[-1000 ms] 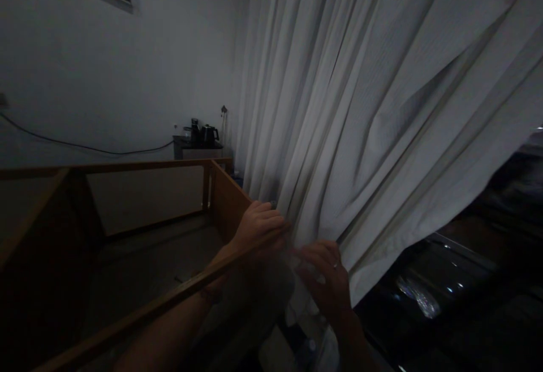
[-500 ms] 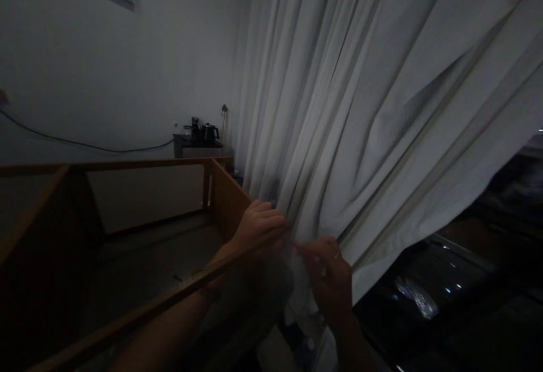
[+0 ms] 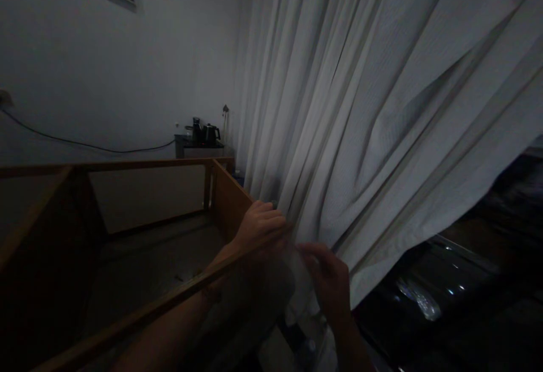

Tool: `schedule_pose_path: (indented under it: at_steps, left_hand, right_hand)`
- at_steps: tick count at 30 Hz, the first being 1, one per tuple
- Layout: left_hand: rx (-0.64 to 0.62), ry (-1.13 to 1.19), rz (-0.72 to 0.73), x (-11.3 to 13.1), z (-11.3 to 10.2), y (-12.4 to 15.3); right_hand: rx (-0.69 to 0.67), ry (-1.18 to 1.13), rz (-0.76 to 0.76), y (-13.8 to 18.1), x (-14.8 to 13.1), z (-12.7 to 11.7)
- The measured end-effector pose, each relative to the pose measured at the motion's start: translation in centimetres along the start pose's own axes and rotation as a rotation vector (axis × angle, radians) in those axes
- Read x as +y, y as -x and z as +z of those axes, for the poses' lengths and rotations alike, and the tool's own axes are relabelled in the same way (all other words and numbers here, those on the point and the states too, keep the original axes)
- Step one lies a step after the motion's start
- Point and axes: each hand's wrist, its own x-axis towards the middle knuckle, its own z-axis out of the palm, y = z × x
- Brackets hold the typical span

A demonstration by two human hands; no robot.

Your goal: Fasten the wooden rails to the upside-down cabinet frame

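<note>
A brown wooden frame (image 3: pixel 169 298), open like a cabinet without its panel, lies across the lower left. My left hand (image 3: pixel 261 226) is closed over its near right corner, with the forearm passing under the front rail. Just right of that corner is my right hand (image 3: pixel 328 273), thumb and forefinger pinched together close to the rail's end. Motion blur and dim light hide whatever lies between those fingertips. Small dark pieces (image 3: pixel 179 277) lie inside the frame, too dim to name.
A long white curtain (image 3: pixel 339 134) hangs close along the right. Crumpled clear plastic (image 3: pixel 419 299) lies on a dark glossy surface at lower right. A black kettle (image 3: pixel 210 133) stands on a small cabinet (image 3: pixel 199 150) at the back. A black cable (image 3: pixel 102 148) runs along the wall.
My right hand has turned slightly and shifted a little down at the rail's end, its fingers still pinched. The left hand keeps its place on the corner.
</note>
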Motion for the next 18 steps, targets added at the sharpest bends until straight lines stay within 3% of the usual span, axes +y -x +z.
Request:
schedule_pose_path:
  at_steps: [4, 7, 9, 14, 16, 18]
  left_hand:
    - [0.001, 0.001, -0.007, -0.1, 0.1, 0.0]
    - [0.008, -0.005, -0.007, -0.1, 0.2, 0.0]
    - [0.015, 0.001, 0.000, 0.0, 0.1, 0.0]
    - [0.007, 0.045, -0.005, 0.2, -0.3, 0.0]
    - [-0.001, 0.052, -0.009, 0.3, -0.5, -0.1]
    - [-0.005, 0.051, -0.003, 0.3, -0.6, -0.1]
  right_hand:
    - [0.029, 0.328, -0.347, -0.2, 0.3, -0.8]
    - [0.050, 0.435, -0.335, -0.3, -0.5, -0.5]
    - [0.008, 0.352, -0.165, -0.2, -1.2, 0.1]
    - [-0.175, -0.292, 0.626, 0.2, -2.7, 1.7]
    - [-0.156, -0.427, 0.758, 0.3, -2.8, 2.0]
    - [-0.140, -0.421, 0.724, 0.2, -2.7, 2.0]
